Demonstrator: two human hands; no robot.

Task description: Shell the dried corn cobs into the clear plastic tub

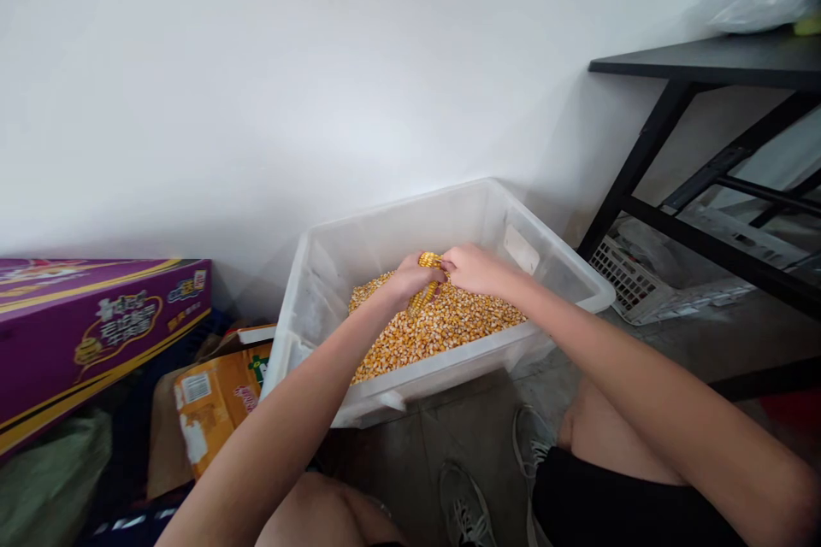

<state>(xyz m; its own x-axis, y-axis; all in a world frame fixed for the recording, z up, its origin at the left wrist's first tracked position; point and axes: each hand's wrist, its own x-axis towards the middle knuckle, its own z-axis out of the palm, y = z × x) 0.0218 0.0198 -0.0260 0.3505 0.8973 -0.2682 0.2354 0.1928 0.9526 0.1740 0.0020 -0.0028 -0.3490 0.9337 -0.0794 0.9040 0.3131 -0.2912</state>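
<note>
1. Gripping a dried corn cob (428,260) above a translucent plastic tub (398,226), a person's left hand (407,279) closes around the cob's middle while the right hand (478,268) clamps its upper end.
2. Ridged rows of glossy golden kernels cover the visible part of the cob, held inside the tub with its lower end at the top of a heap of loose corn kernels (436,329).
3. Cloudy, rectangular and moulded with a thick, rounded rim, the tub stands on a grey floor (398,470) near a white wall (256,102).
4. Flanking the tub are a glossy purple carton (96,333) and crumpled orange packaging (218,397) on the left, and a black surface (705,60) on angular metal legs, with a white latticed plastic crate (641,273) beneath, on the right.
5. Grey mesh sneakers (465,504) and black shorts (616,496) show below the arms.
</note>
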